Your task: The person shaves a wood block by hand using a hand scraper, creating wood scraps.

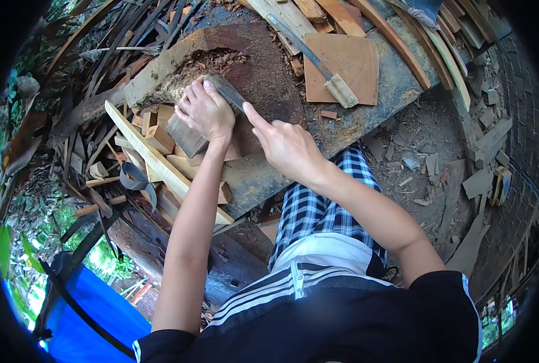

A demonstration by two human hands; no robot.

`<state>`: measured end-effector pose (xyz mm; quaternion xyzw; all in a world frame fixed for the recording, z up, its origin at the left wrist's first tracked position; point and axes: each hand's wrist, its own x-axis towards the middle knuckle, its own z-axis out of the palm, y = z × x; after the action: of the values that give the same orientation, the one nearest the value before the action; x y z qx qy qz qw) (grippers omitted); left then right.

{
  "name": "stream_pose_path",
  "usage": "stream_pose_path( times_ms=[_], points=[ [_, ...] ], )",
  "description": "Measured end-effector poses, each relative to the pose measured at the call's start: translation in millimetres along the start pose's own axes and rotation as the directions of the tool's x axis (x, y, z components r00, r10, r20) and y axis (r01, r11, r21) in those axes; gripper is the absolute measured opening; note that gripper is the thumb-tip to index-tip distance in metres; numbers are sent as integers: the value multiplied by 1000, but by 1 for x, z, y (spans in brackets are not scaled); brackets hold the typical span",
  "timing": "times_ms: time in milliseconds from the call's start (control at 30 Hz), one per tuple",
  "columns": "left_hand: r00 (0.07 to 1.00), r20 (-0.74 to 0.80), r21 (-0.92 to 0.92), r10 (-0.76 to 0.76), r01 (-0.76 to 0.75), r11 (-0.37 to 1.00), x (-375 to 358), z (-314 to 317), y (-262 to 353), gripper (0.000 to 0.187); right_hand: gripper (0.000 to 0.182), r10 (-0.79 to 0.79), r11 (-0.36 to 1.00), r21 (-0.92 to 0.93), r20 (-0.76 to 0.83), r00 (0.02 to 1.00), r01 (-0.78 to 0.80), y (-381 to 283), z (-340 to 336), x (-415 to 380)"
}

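Note:
My left hand [207, 112] is wrapped over a dark, weathered wooden block [188, 137] at the near edge of a worn chopping surface [275, 91]. Across the top of the block runs a dark flat piece [224, 91], its far end close to my left thumb. My right hand [287, 145] is closed at the near end of that piece, the index finger stretched along it; the rest of what it grips is hidden beneath the hand. To the right, a long blade with a wooden handle [342, 91] lies partly across a flat brown board [342, 60].
Small wood offcuts [159, 138] and a long pale strip [154, 160] lie left of my forearms. Curved wooden strips [396, 42] extend along the upper right. A blue sheet [100, 314] is at lower left. Scraps litter the ground [420, 163] right of the bench.

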<state>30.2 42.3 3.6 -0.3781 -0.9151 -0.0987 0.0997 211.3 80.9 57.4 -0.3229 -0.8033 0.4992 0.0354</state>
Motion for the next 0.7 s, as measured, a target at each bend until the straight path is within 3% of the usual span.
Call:
stream_pose_path(
  times_ms=[67,200,333,400,700],
  points=[
    [1000,27,-5,-6,7,1000,-2,-1,1,31,48,16,1000,6,33,999,-16,0,0,4],
    [1000,14,-5,-10,10,1000,-2,-1,2,31,46,-33,997,63,-66,997,37,7,10,40],
    [999,42,22,-19,18,1000,-2,-1,1,31,46,-62,997,39,-16,998,63,4,0,13],
    [999,44,28,-23,21,999,-3,0,-1,31,48,19,994,106,39,999,-23,1,-5,12],
    [999,31,4,-16,16,1000,-4,-1,0,32,48,5,981,194,33,999,-11,4,-4,19]
  ],
)
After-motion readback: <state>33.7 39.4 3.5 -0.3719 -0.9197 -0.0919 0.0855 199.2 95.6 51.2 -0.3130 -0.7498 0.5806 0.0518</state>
